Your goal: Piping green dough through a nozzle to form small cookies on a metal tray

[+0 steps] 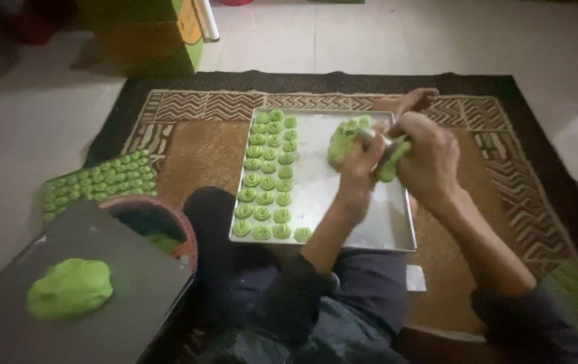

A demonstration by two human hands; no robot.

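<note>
Left hand [355,156] grasping green dough lump [344,135], over baking tray [343,222], right of swirl cookie rows [267,176]. Right hand [427,162] clenched round metal tool [385,143] smeared with dough. Dough likely soft, sticky, light; cup underneath, don't squeeze.

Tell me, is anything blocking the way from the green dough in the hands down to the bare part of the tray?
Nothing visible does. Both hands, left hand and right hand, hold the green dough right above the tray, whose bare metal lies open beside the cookie rows.
</note>
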